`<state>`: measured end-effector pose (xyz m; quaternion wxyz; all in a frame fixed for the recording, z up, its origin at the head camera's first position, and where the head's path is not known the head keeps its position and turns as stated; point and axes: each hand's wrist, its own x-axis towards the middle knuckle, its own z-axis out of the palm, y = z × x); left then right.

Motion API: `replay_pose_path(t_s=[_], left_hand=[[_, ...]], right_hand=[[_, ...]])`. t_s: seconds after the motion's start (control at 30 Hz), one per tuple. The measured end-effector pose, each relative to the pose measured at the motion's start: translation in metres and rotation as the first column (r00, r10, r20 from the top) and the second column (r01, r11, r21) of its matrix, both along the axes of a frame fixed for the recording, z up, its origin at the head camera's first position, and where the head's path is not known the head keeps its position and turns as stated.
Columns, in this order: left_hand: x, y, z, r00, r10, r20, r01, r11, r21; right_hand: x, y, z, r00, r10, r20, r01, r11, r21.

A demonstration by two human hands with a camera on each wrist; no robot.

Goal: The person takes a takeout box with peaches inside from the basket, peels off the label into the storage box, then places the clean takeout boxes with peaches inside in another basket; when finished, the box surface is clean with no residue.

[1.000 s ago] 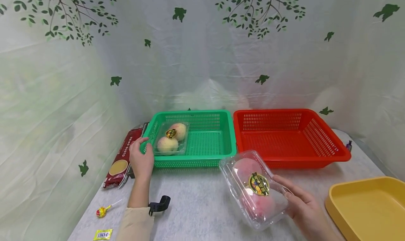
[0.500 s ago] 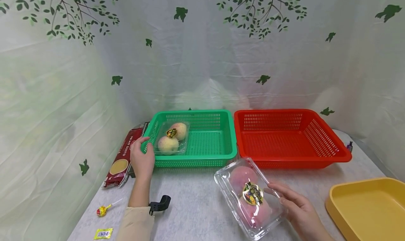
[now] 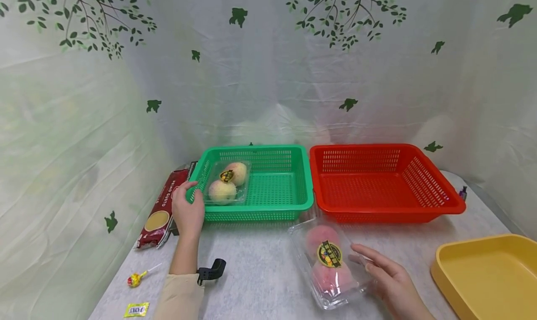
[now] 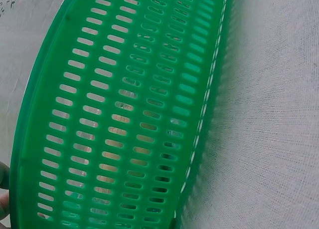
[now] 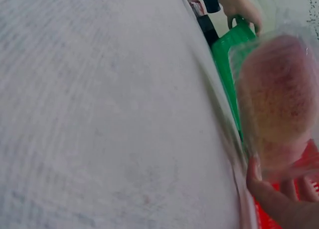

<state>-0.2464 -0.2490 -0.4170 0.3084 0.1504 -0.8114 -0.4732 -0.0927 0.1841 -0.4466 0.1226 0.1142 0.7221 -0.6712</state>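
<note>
At the left front corner of the green plastic basket (image 3: 256,209), my left hand (image 3: 189,212) grips the rim with curled fingers. Only fingertips (image 4: 4,199) show beside the basket wall (image 4: 119,109) in the left wrist view. Inside that basket, on its left side, lies a clear pack of two pale peaches (image 3: 224,189). My right hand (image 3: 390,275) holds the right side of a clear plastic box of pink peaches (image 3: 331,268), with a round black and gold label. From the right wrist, thumb and fingers (image 5: 269,194) are seen at the box's lower end.
A red basket (image 3: 390,215) stands right of the green one. A yellow tray (image 3: 486,273) is at the right front. Left lie a dark red snack bag (image 3: 163,208), a lollipop (image 3: 135,279) and a yellow packet (image 3: 136,309). A small purple item (image 3: 463,193) sits far right.
The box of pink peaches has shifted slightly left and its tilt has changed, the right hand moving left with it. The left hand stays on the green basket.
</note>
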Motion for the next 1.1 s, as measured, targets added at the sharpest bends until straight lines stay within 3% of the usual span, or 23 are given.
replay_pose_path(t_s=[0.23, 0.4, 0.53, 0.6, 0.7, 0.77, 0.83, 0.93, 1.1], left_hand=[[-0.001, 0.001, -0.001, 1.000, 0.007, -0.013, -0.007, 1.000, -0.022], [0.000, 0.001, 0.001, 1.000, -0.001, 0.004, 0.001, 1.000, -0.009], [0.002, -0.001, 0.005, 0.999, -0.024, 0.045, 0.024, 1.000, -0.018], [0.003, -0.002, 0.008, 0.996, -0.041, 0.080, 0.043, 0.999, -0.024], [0.006, -0.002, 0.012, 0.991, -0.059, 0.124, 0.064, 0.997, -0.037], [0.008, 0.002, 0.016, 0.992, -0.048, 0.114, 0.055, 0.997, -0.054], [0.009, 0.009, 0.021, 0.997, -0.040, 0.067, 0.044, 0.997, -0.064], [0.014, 0.024, 0.031, 0.997, -0.070, -0.020, 0.069, 0.996, -0.048], [0.029, 0.046, 0.046, 0.978, -0.179, -0.105, 0.179, 0.984, -0.011]], right_hand=[[-0.002, -0.003, -0.004, 0.996, -0.022, -0.092, 0.020, 0.999, -0.028], [-0.006, -0.007, 0.003, 0.998, 0.022, -0.065, -0.016, 0.996, 0.089], [-0.012, -0.006, 0.008, 0.991, 0.085, -0.107, -0.064, 0.981, 0.185], [-0.015, -0.003, 0.009, 0.974, 0.138, -0.182, -0.097, 0.971, 0.220], [-0.020, 0.004, 0.009, 0.920, 0.232, -0.316, -0.142, 0.948, 0.283], [-0.025, 0.010, 0.009, 0.873, 0.299, -0.385, -0.176, 0.930, 0.323], [-0.033, 0.015, 0.010, 0.846, 0.335, -0.416, -0.189, 0.917, 0.352], [-0.047, 0.019, 0.013, 0.827, 0.363, -0.429, -0.214, 0.910, 0.356], [-0.068, 0.022, 0.017, 0.831, 0.384, -0.403, -0.280, 0.914, 0.294]])
